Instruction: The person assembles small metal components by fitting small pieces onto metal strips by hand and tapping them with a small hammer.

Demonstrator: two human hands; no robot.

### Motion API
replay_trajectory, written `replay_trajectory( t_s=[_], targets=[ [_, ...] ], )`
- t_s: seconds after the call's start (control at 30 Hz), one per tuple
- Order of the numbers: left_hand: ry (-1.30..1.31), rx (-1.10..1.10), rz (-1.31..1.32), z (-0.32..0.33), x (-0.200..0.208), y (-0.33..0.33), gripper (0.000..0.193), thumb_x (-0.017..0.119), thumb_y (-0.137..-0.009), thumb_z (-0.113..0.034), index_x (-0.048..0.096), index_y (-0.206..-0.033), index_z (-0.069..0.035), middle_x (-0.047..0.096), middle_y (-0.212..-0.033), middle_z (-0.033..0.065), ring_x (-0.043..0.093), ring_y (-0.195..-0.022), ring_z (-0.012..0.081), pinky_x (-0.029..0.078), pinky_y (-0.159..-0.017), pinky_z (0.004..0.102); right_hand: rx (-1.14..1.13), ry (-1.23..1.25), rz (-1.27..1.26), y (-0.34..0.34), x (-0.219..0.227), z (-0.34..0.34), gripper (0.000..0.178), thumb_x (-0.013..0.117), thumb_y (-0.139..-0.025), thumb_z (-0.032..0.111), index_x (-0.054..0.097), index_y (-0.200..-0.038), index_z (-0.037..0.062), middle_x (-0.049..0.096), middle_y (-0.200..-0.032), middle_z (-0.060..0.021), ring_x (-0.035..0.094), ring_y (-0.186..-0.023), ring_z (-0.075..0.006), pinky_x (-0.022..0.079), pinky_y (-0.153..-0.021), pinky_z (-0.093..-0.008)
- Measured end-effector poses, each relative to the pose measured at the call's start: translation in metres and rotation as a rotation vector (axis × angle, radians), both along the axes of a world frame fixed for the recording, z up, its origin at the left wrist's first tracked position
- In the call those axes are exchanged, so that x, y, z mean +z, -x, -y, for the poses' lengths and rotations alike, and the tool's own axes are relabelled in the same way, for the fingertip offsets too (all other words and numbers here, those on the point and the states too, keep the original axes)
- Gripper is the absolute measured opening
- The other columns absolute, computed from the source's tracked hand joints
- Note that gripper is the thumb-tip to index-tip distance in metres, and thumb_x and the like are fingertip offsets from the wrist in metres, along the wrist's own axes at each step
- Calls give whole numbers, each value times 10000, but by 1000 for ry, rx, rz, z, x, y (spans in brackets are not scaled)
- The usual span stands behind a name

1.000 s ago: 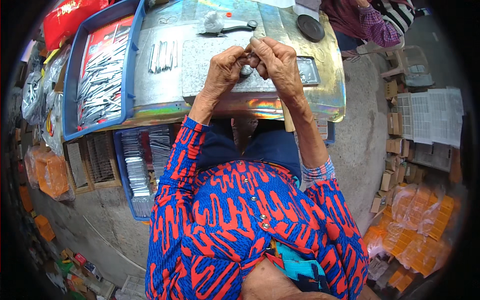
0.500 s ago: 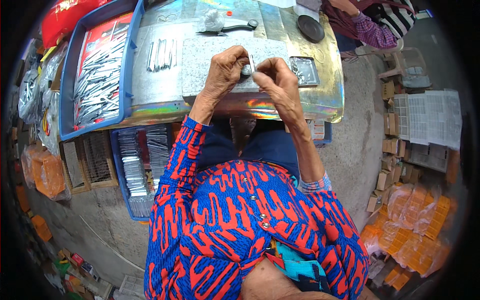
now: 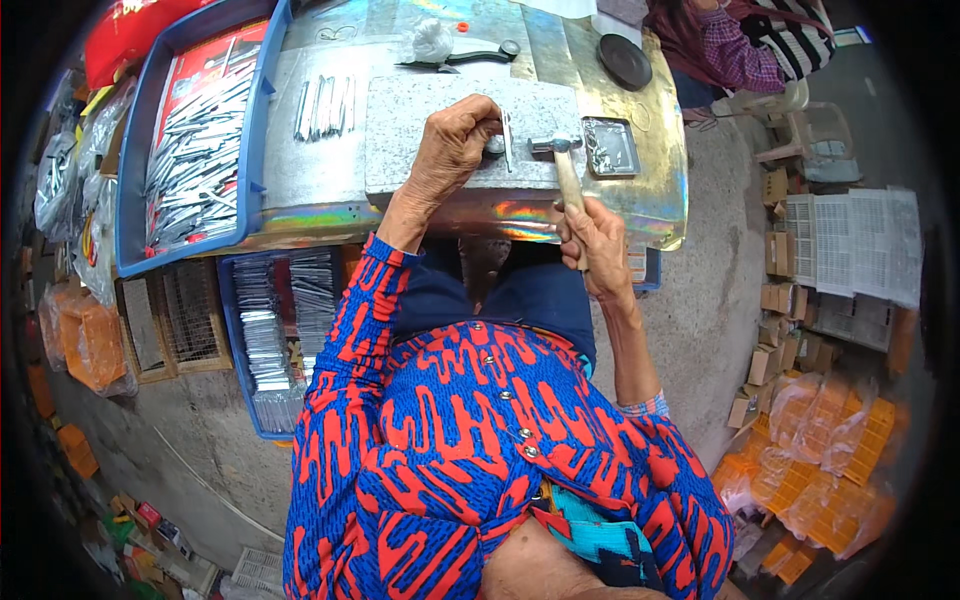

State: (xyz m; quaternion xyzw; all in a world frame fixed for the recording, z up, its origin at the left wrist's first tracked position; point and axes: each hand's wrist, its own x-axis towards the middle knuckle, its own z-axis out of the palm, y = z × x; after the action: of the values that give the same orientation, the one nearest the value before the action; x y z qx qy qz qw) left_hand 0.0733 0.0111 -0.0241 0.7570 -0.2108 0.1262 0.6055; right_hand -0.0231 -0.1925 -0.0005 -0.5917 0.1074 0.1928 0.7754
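**Hammer and metal strip held on a grey slab**

The left hand [image 3: 452, 150] rests on a grey slab [image 3: 420, 135] that lies on the shiny metal table [image 3: 650, 200]. Its fingers are curled shut and pinch a thin metal strip [image 3: 507, 140], which stands on the slab just beside the fingertips. The right hand [image 3: 592, 245] sits at the near edge of the table with its fingers wrapped closed around the wooden handle of a hammer [image 3: 562, 160]. The metal head of the hammer lies over the slab, just right of the strip; whether it touches the slab cannot be told.

A small metal tray [image 3: 610, 148] with small bits in it lies just right of the slab. A row of metal strips [image 3: 325, 105] lies left of the slab. A blue tray [image 3: 130, 180] filled with more strips stands at the far left, and a second blue crate [image 3: 235, 340] sits below the table. Scissors [image 3: 465, 58] and a dark round lid [image 3: 625, 60] lie at the far side of the table. Another person's sleeve [image 3: 735, 60] shows at the upper right.
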Motion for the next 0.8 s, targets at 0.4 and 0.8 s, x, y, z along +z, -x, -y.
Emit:
replay_trajectory(
  t_s=[0.4,0.8],
  targets=[
    [56,-12,-28,-1,1,1,54,544,-789,31,576,-822,0,633,-763,54,604,-707,99,475,-610,216,-270,791,1355,-28,67,-23,158,532,-850,74,517,-989,1,523,-613,-89,513,-498,-201,407,-462,-311],
    [-8,-2,-10,-2,-1,2,71,551,-795,18,597,-848,4,636,-801,63,611,-735,115,482,-636,225,-44,953,696,-18,16,1,201,503,-885,176,477,-783,5,466,-514,-64,479,-430,-131,344,-377,-294]
  ],
)
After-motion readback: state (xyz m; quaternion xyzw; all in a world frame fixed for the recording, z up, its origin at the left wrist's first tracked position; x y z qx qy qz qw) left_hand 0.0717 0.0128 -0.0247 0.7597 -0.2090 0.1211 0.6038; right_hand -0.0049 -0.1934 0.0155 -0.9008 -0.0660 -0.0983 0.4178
